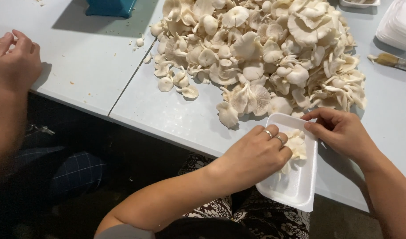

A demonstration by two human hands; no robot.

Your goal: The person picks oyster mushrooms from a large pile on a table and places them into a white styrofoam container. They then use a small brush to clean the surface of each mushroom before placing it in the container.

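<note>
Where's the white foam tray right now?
The white foam tray sits at the table's near edge, lower right, between the left hand and right hand, below the mushroom pile.

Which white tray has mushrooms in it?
The white tray at the table's near edge, between both hands; the stacked trays far right show none.

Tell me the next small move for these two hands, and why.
Probably the right hand should reach to the mushroom pile for another cluster: the white foam tray holds only a few mushrooms, which the left hand presses, and most of it is bare.
</note>
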